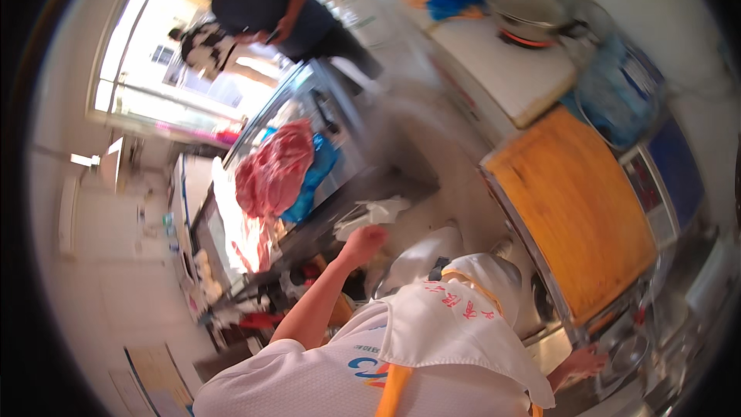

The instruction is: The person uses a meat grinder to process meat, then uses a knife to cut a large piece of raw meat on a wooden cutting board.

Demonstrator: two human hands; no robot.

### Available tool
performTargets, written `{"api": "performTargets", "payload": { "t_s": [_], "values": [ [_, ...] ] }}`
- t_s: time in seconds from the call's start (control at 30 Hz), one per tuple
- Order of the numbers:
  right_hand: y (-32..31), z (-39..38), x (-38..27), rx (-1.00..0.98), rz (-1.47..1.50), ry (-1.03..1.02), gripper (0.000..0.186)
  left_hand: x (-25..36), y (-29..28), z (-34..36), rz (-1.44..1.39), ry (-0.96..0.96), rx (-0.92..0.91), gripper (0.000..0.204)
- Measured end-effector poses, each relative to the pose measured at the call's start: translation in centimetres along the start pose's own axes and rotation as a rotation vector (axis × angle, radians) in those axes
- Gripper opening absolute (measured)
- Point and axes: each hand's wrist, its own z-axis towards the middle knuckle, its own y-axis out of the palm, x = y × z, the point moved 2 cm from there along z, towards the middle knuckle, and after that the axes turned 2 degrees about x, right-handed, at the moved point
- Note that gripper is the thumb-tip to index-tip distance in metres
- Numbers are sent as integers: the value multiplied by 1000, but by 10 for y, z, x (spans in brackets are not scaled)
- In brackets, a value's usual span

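Nearest, at lower right: the right hand (pixel 583 363), fingers loosely extended, with nothing visible in it, near the orange board (pixel 575 212). Slightly farther: the left hand (pixel 365 245), curled, impossible to tell if holding something. Beyond: raw meat (pixel 272 174) on blue plastic (pixel 318 181), upon the tabletop (pixel 351 166).

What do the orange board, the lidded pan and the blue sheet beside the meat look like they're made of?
Orange board: probably wood with a worn, dull finish, judging by its darker streaks; coated plastic is possible.
Lidded pan: likely shiny metal with a glass top, going by the glints, but blur leaves that open.
Blue sheet: apparently thin plastic, by its crumpled folds.
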Motion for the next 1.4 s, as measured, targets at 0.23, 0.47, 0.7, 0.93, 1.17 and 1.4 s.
{"api": "performTargets", "payload": {
  "t_s": [0.23, 0.47, 0.7, 0.93, 1.17, 1.4],
  "values": [
    [-131, -47, -231, -376, 1217, -552, 26, -107, -111, -68, -613, -266, 561, 21],
    [-361, -312, -476, -1992, 1319, -666, 30, -281, -357, -69, -738, -341, 836, 26],
    [-456, -575, -601, -2277, 859, -725, 42, -372, -472, 43, -833, -428, 529, 31],
    [-491, -635, -615, -2067, 866, -416, 46, -400, -487, 73, -914, -462, 412, 35],
    [-481, -649, -638, -2155, 876, -435, 34, -394, -489, 81, -942, -456, 377, 40],
    [-493, -639, -654, -2251, 852, -371, 34, -384, -480, 81, -962, -445, 391, 44]
  ]
}}
